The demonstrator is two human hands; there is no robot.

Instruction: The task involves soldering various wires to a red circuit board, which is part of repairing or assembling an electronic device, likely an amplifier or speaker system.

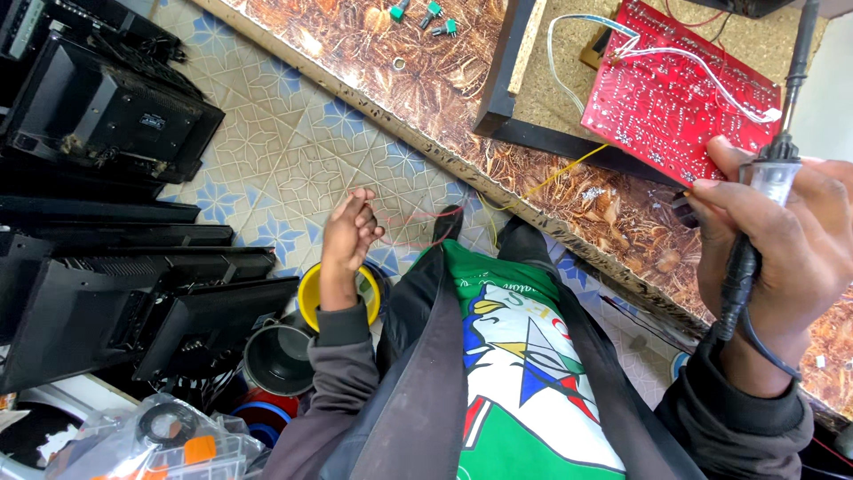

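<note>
- Right hand (782,240): fingers wrapped tight around soldering iron (771,173), held upright beside red circuit board (680,89).
- Board lies on bench (400,80), white wires (613,49) attached.
- Left hand (348,233): fingers curled, pinching thin red wire (418,227) over tiled floor (284,151).

Brown leaf-pattern bench (426,80), red circuit board (675,93) on black-framed panel (551,80), 3 green knobs (425,13)

glossy red circuit board (680,93), marbled glossy worktop (426,80), clear plastic tool (771,178)
</note>
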